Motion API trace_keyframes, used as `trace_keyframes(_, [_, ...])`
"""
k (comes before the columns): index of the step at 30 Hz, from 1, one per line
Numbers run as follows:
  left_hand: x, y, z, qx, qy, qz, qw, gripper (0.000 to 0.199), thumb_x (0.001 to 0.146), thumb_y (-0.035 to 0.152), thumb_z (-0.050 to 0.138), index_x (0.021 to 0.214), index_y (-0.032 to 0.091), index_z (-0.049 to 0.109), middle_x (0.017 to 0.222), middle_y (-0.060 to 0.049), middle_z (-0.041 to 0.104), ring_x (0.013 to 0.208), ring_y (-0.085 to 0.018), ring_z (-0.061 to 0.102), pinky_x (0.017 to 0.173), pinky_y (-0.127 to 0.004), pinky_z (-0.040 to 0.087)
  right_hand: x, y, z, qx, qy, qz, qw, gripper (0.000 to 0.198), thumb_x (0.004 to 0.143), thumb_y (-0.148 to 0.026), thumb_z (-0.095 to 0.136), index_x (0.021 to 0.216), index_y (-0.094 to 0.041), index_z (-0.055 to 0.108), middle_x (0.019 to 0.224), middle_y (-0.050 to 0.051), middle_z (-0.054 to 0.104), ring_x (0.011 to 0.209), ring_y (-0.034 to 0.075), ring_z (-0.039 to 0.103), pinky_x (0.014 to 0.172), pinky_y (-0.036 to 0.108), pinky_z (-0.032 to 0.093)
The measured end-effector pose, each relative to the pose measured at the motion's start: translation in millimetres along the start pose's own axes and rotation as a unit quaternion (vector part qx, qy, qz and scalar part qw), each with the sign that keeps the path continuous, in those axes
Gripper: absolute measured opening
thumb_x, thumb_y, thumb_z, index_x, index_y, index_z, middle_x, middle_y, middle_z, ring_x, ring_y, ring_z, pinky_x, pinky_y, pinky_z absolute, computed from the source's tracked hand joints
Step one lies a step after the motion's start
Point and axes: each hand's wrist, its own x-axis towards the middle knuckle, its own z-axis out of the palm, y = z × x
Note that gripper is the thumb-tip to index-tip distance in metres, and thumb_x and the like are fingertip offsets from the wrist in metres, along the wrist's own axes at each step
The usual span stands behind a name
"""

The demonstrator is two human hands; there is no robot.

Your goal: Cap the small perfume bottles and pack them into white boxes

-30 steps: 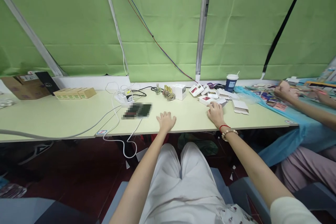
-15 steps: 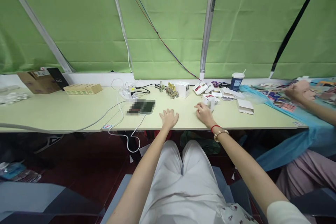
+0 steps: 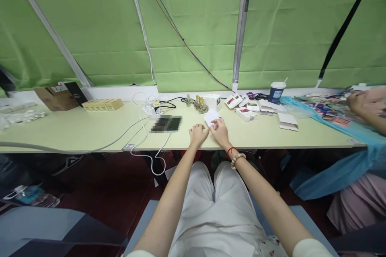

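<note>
My right hand [image 3: 220, 133] has its fingers closed on a small white carton [image 3: 211, 116] standing tilted over the table in front of me. Beside it, my left hand [image 3: 198, 134] rests on the tabletop with its fingers apart and slightly bent, holding nothing. Just beyond the carton are several small glass bottles with gold tops [image 3: 199, 104] and a white box [image 3: 213, 101]. To the right lie several white cartons with dark red prints [image 3: 246, 114], and an opened white carton [image 3: 287, 121] is farther right.
Left of my hands is a blurred-out dark device [image 3: 166, 123] with a white cable. Behind it sits a power strip [image 3: 150, 109]. Pale yellow boxes [image 3: 102, 104] and a cardboard box [image 3: 56, 98] stand far left. A lidded cup [image 3: 276, 92] and a co-worker's hand [image 3: 357, 102] are right.
My right hand has moved left from the group of cartons, bringing a white carton with it. My left hand has drawn its fingers in slightly. The camera view has shifted a little.
</note>
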Motion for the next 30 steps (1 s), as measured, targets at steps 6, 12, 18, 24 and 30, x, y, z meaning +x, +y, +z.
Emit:
trace_keyframes(6, [1.3,3.3,2.6,0.052,0.001,0.018,0.998,0.027,0.084,0.037,0.038,0.097,0.019,0.054,0.111,-0.009,0.056,0.108,-0.024,0.045,0.091,-0.039,0.03,6.8,5.7,-3.6,-0.082,0.109,0.106,0.985,0.021,0.077,-0.027,0.047,0.09,-0.018,0.06,0.098,0.009,0.052,0.095,0.024,0.048,0.08,0.034,0.04])
trace_keyframes(12, [1.1,2.9,2.3,0.063,-0.003,0.022,0.998,0.026,0.085,0.035,0.037,0.098,0.019,0.052,0.112,-0.009,0.055,0.109,-0.024,0.044,0.091,-0.039,0.03,4.8,8.7,7.3,-0.168,0.038,0.125,0.977,0.054,0.071,-0.033,0.058,0.122,-0.016,0.051,0.134,0.019,0.037,0.123,0.036,0.03,0.096,0.05,0.027])
trace_keyframes(18, [2.3,0.4,4.8,0.065,0.002,0.026,0.998,0.027,0.085,0.039,0.038,0.097,0.019,0.052,0.112,-0.01,0.055,0.108,-0.025,0.045,0.091,-0.039,0.03,-0.5,6.8,18.2,-0.26,-0.028,0.108,0.959,0.067,0.076,-0.039,0.054,0.134,-0.009,0.039,0.14,0.027,0.029,0.132,0.044,0.014,0.098,0.062,0.011])
trace_keyframes(24, [1.9,1.2,5.7,0.061,0.013,0.028,0.998,0.026,0.085,0.037,0.038,0.097,0.018,0.053,0.111,-0.01,0.056,0.107,-0.025,0.045,0.09,-0.04,0.031,1.8,5.3,13.3,-0.251,-0.074,0.069,0.963,0.047,0.082,-0.032,0.047,0.122,-0.007,0.049,0.12,0.023,0.053,0.117,0.034,0.041,0.101,0.058,0.012])
trace_keyframes(30, [0.9,2.9,0.8,0.021,0.005,0.002,1.0,0.038,0.092,0.037,0.022,0.111,0.018,0.049,0.119,-0.01,0.055,0.112,-0.023,0.045,0.093,-0.038,0.029,0.7,-5.9,6.2,-0.123,-0.126,-0.101,0.979,0.028,0.087,-0.018,0.036,0.104,-0.018,0.058,0.095,0.007,0.064,0.091,0.019,0.054,0.079,0.029,0.038])
